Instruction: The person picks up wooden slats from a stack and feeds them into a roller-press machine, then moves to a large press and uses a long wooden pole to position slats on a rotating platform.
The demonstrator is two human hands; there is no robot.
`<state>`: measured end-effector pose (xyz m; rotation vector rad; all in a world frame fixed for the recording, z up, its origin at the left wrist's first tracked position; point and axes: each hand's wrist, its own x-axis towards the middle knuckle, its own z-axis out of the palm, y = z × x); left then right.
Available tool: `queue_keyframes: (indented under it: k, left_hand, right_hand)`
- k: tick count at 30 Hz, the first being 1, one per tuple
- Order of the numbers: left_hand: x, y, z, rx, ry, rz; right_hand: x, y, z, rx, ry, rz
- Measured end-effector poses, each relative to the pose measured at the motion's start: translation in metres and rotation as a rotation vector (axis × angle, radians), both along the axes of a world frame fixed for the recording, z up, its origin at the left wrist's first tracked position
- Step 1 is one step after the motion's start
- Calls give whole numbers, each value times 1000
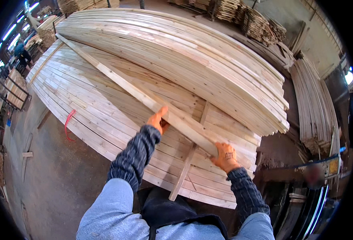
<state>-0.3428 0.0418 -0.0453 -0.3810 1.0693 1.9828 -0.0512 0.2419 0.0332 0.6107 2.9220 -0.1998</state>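
Held board: while two hands gripped it, the long, straight, pale-yellow wooden board [124, 85] ran diagonally from upper left to lower right; rectangular section, smooth-looking faces, squared near end.
Board count: 1 in hand.
Board position: above the lower layer of pale wooden boards [92, 116], in front of the higher stack of pale wooden boards [172, 60]; it crossed over the near crosspiece, contact with it unclear. Far end sat up by the far crosspiece.
Hand count: 2, both in orange gloves, dark striped cuffs above.
Left hand [159, 120]: grasped the board partway along, fingers over the near edge.
Right hand [226, 157]: clasped the board at its near end.
Crosspieces: 2 visible; the near narrow light-wood crosspiece [184, 172] stuck out past the layer's front edge, the far narrow light-wood crosspiece [46, 64] lay across its left end.
Layer and stack: 1 each, side by side; individual boards too many to count.
Red strap: 1 thin red plastic strap [68, 124], looped at the layer's front edge.
Right side: 1 separate grey-brown board pile [313, 104], well apart.
Background: 1 person [21, 53] in dark clothing, far left, small.
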Motion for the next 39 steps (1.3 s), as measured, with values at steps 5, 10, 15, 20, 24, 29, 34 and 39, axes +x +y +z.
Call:
queue_keyframes:
  k: [5,10,15,20,24,29,34,39]
  left_hand:
    - [74,-59,-15,-9,197,-204]
    - [218,-44,11,63,34,-459]
    - [287,-68,-41,175,343,-1020]
    - [216,-103,27,60,830,-1074]
    - [112,-116,84,-264,1667,-684]
    - [-3,-126,77,-850,2221,-1016]
    - [-50,-129,13,-701,2318,-1241]
    - [10,-106,32,-514,2421,-1124]
  right_hand:
    - [-44,-13,8,-937,-61,36]
    - [-175,-101,-36,-1326,14,161]
    - [-138,-146,-3,-878,-164,195]
    - [12,-100,-14,-563,-80,97]
    - [161,-50,-10,-400,-193,-77]
    - [341,-19,-12,-96,-155,-257]
    - [443,-14,-9,-56,-94,-405]
    - [482,-14,-9,-33,-118,-612]
